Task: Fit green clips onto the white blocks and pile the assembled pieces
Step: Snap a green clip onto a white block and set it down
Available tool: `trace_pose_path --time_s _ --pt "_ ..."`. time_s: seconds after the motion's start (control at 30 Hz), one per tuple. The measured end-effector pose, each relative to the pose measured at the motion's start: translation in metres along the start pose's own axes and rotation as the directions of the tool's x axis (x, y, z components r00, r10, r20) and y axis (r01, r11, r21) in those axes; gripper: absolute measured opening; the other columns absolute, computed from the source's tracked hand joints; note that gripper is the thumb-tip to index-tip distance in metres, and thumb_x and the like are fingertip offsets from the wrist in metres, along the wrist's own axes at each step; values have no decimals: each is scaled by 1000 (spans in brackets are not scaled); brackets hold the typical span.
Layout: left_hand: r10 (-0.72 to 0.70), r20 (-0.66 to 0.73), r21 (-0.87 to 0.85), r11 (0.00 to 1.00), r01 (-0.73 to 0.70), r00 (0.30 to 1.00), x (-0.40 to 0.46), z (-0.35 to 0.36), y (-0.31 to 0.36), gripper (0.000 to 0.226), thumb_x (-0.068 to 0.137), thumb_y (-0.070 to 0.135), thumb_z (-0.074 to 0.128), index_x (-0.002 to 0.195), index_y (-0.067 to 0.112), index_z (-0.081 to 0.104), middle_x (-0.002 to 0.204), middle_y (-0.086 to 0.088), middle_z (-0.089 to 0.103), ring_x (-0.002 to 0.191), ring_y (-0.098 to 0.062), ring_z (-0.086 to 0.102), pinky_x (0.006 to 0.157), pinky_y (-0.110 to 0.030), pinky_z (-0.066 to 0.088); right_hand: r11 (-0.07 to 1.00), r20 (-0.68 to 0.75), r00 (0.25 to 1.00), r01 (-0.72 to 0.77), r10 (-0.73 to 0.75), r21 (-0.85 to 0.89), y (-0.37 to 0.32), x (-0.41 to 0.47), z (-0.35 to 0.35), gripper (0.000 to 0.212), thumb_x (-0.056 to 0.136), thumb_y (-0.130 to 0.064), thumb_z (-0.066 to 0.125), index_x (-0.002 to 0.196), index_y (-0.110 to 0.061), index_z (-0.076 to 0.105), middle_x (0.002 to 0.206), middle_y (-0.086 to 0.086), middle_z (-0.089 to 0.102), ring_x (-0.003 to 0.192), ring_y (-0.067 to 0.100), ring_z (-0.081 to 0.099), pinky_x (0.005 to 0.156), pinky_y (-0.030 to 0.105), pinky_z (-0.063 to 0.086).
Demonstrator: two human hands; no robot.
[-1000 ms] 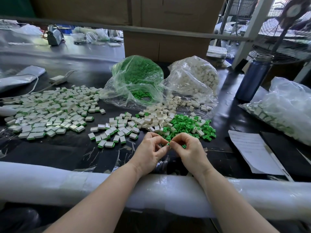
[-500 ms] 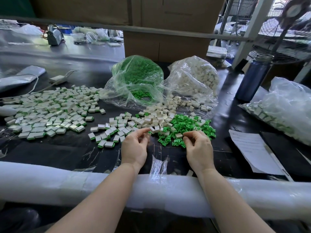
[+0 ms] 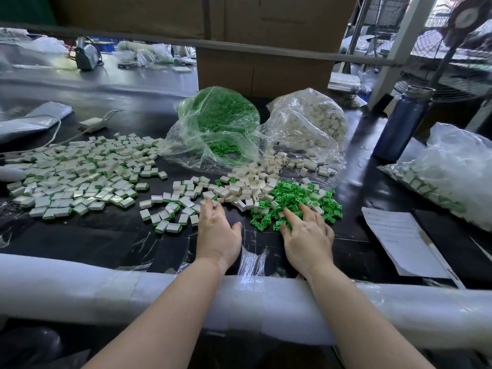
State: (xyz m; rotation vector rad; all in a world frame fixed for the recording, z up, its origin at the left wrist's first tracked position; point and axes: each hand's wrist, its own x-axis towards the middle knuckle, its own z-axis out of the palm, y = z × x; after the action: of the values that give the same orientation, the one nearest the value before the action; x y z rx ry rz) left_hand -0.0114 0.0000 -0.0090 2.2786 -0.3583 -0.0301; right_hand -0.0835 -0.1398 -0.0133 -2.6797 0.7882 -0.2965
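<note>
Both your hands lie flat and spread on the black table (image 3: 106, 235): your left hand (image 3: 217, 233) reaches the white blocks (image 3: 247, 186), your right hand (image 3: 306, 235) rests on the green clips (image 3: 295, 193). Your fingertips hide whatever lies beneath them. Assembled pieces (image 3: 80, 177) are heaped far left, beside a cut-off grey bag (image 3: 29, 121).

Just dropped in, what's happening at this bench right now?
A person is putting green clips onto white blocks. The left hand reaches with spread fingers to the loose white blocks, while the right hand rests its fingers on the heap of green clips. Neither hand clearly holds a piece. Finished pieces lie spread to the left, and two supply bags sit behind.
</note>
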Motion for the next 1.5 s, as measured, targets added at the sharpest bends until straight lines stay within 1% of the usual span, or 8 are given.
trace_pose_path --time_s 0.27,0.5,0.63,0.87,0.97,1.13,1.33,1.5 --pt "69 -8 -14 998 -69 998 -2 0 -3 55 90 22 58 137 2 39 153 -5 17 141 -20 15 112 -24 13 997 -123 990 70 -72 -19 -1 -3 -2 28 93 -41 49 119 -35 59 138 -6 42 132 15 27 106 34 13" --pt "129 -12 24 991 -129 992 -4 1 -1 46 88 23 61 129 5 50 139 -4 31 130 -22 32 108 -27 26 998 -97 993 56 -59 -35 -1 -1 3 34 98 -38 37 130 -37 50 144 -3 34 133 18 22 105 36 13" --pt "151 -2 44 988 -151 988 -4 1 -1 42 88 24 61 126 8 54 135 -4 33 127 -21 33 106 -27 28 998 -129 990 60 -61 -15 0 1 4 26 97 -39 43 115 -30 58 138 -1 38 130 17 24 101 33 11" --pt "250 -30 -11 968 -251 968 -7 -2 2 26 86 20 64 111 15 64 107 6 43 108 -14 43 88 -9 29 987 -285 952 136 -107 85 -2 -3 0 17 91 -34 55 99 -20 62 117 -1 52 114 18 40 91 30 20" --pt "301 52 -117 949 -293 952 -11 -4 7 24 86 23 63 110 17 64 101 2 60 88 -13 57 84 -22 48 932 -308 925 294 -221 214 -8 -7 -4 14 88 -25 62 95 -14 65 105 0 56 101 16 45 88 28 30" --pt "281 155 -218 945 -245 947 -14 -6 10 21 83 29 67 102 19 67 87 0 71 82 -14 66 81 -31 53 862 -239 903 416 -356 288 -13 -12 -8 14 84 -19 67 96 -12 67 101 0 59 97 16 49 88 29 39" --pt "194 125 -266 951 -156 973 -10 -6 8 8 84 18 66 93 19 66 82 -2 70 80 -18 66 82 -36 53 968 -246 945 241 -217 74 -7 -11 -4 25 78 -41 69 90 -19 67 97 -6 56 101 17 47 82 28 22" --pt "197 130 -258 953 -159 972 -10 -5 6 9 86 15 64 89 24 64 83 1 69 82 -17 65 80 -31 53 976 -201 955 204 -217 -81 -7 -10 0 33 80 -52 63 94 -22 68 103 -8 54 103 15 44 84 31 21"
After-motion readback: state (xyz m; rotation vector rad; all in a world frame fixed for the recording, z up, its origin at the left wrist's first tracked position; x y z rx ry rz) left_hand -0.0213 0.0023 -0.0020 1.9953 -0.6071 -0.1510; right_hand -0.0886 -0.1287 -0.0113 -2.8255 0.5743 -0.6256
